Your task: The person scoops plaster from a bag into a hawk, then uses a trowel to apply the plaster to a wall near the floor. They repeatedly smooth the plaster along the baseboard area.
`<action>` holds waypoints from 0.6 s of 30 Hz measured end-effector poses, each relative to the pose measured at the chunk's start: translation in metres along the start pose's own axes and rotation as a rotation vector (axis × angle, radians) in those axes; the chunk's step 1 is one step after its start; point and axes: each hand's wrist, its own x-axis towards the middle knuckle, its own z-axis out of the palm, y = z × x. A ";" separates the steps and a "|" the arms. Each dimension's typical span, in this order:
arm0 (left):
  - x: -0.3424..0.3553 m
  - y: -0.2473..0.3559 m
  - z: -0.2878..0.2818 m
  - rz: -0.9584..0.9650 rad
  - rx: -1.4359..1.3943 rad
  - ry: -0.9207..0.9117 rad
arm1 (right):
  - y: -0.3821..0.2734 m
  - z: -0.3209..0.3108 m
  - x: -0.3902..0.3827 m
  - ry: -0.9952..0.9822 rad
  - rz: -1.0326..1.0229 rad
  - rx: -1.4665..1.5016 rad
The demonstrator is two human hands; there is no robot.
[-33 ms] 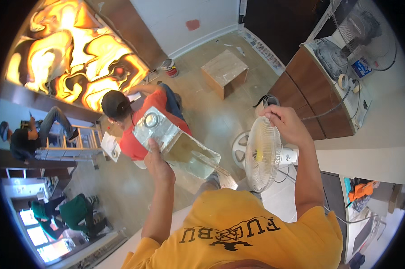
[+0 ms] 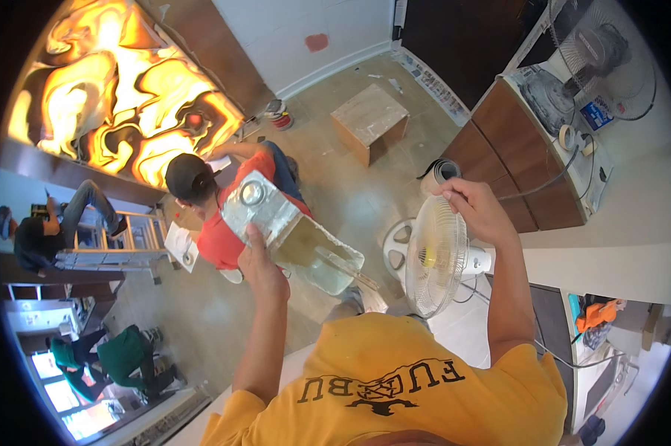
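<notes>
My left hand (image 2: pixel 264 271) grips a silvery rectangular metal can (image 2: pixel 265 215), its thumb pressed on the top face near a round cap. The can is tilted and one side is cut open. Pale, murky liquid shows inside, with a thin wooden stick or brush handle (image 2: pixel 357 273) lying across the opening and poking past the rim. My right hand (image 2: pixel 475 208) has its fingers curled on the upper edge of a white fan's wire guard (image 2: pixel 438 256). The fan's blades look pale, with a yellow hub.
In front, a person in a red shirt (image 2: pixel 224 236) and dark cap crouches close to the can. A wooden box (image 2: pixel 370 119), a paint can (image 2: pixel 279 115) and a dark roll (image 2: pixel 444 171) lie on the floor. Brown cabinets (image 2: pixel 528 156) stand right; a ladder (image 2: pixel 116 256) with another person is left.
</notes>
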 end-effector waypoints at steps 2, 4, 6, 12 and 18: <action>0.036 0.005 0.014 0.023 -0.020 -0.045 | 0.013 0.003 0.004 0.065 0.047 -0.006; 0.078 0.017 0.035 0.063 -0.060 -0.068 | 0.030 0.011 0.015 0.173 0.100 0.011; 0.101 0.023 0.041 0.058 -0.088 -0.055 | 0.051 0.024 0.019 0.196 0.152 -0.024; 0.201 0.028 0.052 0.044 -0.101 -0.127 | 0.073 0.049 0.045 0.207 0.322 -0.015; 0.279 0.043 0.104 0.043 -0.139 -0.060 | 0.093 0.015 0.118 0.133 0.377 -0.019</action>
